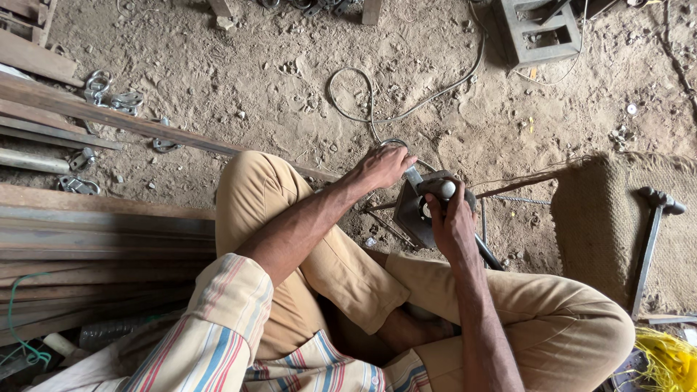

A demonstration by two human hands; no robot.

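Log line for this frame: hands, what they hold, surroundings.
left hand: on metal piece | right hand: grips angle grinder | cable on dirt floor | hammer on sacking mat

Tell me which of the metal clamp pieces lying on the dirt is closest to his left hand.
The clamp beside the long rusty bar; the others lie farther from the left hand.

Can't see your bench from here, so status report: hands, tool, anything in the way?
Right hand shut on angle grinder. Left hand on metal piece by the disc. Cable loops on dirt ahead; hammer off right.
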